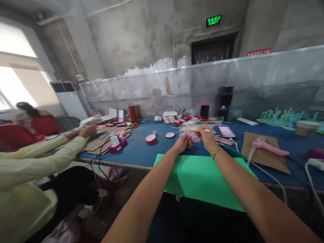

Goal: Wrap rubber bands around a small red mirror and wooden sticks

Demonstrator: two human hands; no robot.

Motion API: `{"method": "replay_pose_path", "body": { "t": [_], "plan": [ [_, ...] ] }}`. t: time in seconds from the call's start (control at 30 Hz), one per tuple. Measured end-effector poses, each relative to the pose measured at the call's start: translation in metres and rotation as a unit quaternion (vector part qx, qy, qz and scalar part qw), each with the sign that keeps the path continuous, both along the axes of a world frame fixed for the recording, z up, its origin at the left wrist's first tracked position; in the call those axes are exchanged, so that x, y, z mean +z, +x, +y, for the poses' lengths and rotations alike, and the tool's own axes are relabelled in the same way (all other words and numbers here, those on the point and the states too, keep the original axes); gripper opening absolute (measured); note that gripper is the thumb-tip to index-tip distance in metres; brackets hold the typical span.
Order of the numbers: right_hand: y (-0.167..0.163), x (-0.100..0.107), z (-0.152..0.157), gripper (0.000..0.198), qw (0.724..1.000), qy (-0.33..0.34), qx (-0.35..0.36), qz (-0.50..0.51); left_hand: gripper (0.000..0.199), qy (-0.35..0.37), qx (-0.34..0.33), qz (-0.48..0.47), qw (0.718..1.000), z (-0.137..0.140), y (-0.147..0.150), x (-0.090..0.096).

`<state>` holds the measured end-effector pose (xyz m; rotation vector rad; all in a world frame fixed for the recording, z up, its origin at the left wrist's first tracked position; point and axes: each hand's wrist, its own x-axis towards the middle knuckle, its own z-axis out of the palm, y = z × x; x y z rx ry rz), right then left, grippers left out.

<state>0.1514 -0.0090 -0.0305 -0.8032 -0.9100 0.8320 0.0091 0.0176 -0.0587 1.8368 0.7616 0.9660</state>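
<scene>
While held over the far edge of a green sheet on a blue table, thin wooden stick pinched in right hand, gold bracelet at wrist. Left hand curled beside it at a pink tangle; hold there unclear. Just beyond, red-rimmed dishes. To the right, pink glue gun on cardboard. At left, co-worker's cream sleeve. Overhead, green sign reading "EXIT".

Bare forearms, no sleeves, gold bangle (thin, beaded) on the right wrist.
</scene>
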Motion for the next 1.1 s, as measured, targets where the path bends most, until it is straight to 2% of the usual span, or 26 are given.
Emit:
{"method": "replay_pose_path", "body": {
  "t": [0.27, 0.47, 0.57, 0.67, 0.83, 1.03, 1.1],
  "plan": [
    [0.0018, -0.0010, -0.0005, 0.021, 1.000, -0.011, -0.019, 0.013, 0.026, -0.037, 0.016, -0.001, 0.999, -0.0031, 0.0024, 0.0011],
    [-0.0001, -0.0004, -0.0011, 0.022, 1.000, 0.001, 0.012, -0.010, 0.028, -0.027, 0.018, 0.010, 0.999, -0.0047, 0.0016, 0.0036],
    [0.0008, -0.0004, -0.0012, 0.023, 1.000, -0.010, -0.021, -0.002, 0.027, -0.049, 0.020, 0.001, 0.999, -0.0024, 0.0019, 0.0010],
    [0.0022, -0.0015, -0.0008, 0.025, 1.000, -0.005, -0.025, 0.006, 0.026, -0.040, 0.014, -0.002, 0.999, 0.0002, 0.0024, -0.0021],
    [0.0007, -0.0028, -0.0006, 0.023, 1.000, 0.001, 0.013, -0.006, 0.028, -0.036, 0.012, 0.001, 0.999, 0.0009, 0.0015, -0.0027],
    [0.0013, -0.0021, 0.0003, 0.021, 0.999, 0.000, -0.037, -0.002, 0.035, -0.025, 0.010, 0.000, 1.000, 0.0023, -0.0002, -0.0041],
    [0.0009, -0.0026, 0.0011, 0.021, 1.000, 0.002, -0.025, -0.002, 0.034, -0.030, 0.011, -0.004, 0.999, 0.0044, 0.0001, -0.0060]
  ]
}}
